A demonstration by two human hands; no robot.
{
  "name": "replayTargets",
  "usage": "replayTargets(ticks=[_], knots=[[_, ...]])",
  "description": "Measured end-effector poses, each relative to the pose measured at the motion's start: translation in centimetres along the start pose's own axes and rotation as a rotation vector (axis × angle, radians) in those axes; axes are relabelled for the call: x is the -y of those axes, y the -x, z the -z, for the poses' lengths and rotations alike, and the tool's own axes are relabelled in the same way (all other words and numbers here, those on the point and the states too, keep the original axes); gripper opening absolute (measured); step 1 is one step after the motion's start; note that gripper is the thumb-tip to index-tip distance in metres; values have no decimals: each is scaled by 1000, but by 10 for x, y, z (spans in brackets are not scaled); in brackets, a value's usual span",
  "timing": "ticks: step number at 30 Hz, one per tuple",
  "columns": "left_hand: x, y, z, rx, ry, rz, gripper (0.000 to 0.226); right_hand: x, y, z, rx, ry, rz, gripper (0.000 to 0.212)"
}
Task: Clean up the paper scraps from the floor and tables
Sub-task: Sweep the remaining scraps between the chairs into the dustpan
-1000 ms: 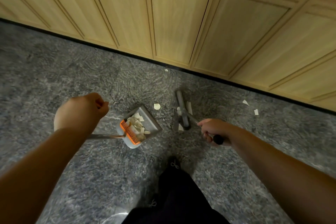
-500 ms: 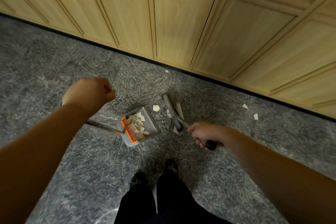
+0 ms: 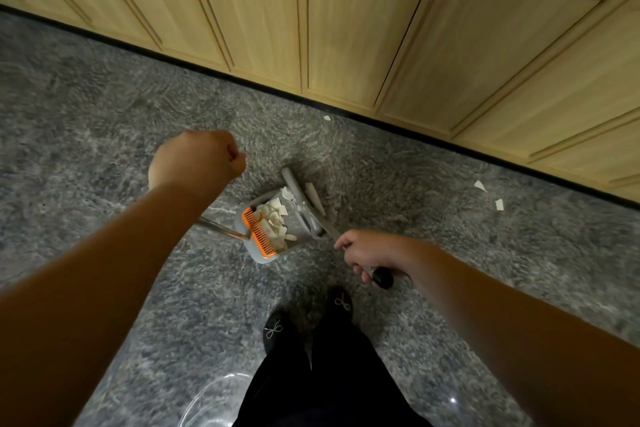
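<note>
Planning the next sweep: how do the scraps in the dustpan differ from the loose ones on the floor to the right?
The scraps in the dustpan are heaped together, touching, held by the pan's walls; the loose scraps lie flat and apart on the bare floor. The heap sits by the broom head; the loose ones lie far from it, near the cabinet base. Both are pale, small paper bits.

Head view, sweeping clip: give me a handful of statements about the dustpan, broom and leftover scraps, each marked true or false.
1. The dustpan already holds paper scraps. True.
2. The right hand is empty. False: it grips the broom handle.
3. The left hand holds the dustpan's long handle. True.
4. The floor is free of scraps. False: two scraps lie at right and one small scrap near the cabinet base.
5. The dustpan's comb is blue. False: it is orange.
</note>
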State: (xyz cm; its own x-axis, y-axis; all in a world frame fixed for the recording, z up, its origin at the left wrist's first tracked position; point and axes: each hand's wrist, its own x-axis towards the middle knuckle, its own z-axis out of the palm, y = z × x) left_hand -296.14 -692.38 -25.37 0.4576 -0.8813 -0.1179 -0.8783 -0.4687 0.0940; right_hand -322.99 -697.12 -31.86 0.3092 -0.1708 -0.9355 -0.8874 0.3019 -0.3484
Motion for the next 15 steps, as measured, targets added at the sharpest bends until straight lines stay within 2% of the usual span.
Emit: replayTargets(ticks=[5, 10, 15], knots=[[6, 4, 1, -13, -2, -12, 20, 2, 13, -17, 20, -75, -22, 38], [21, 13, 0, -42, 18, -15, 21, -13, 38, -27, 15, -255, -38, 33], [28, 28, -1, 11, 8, -108, 22, -25, 58, -48, -37, -342, 13, 35]])
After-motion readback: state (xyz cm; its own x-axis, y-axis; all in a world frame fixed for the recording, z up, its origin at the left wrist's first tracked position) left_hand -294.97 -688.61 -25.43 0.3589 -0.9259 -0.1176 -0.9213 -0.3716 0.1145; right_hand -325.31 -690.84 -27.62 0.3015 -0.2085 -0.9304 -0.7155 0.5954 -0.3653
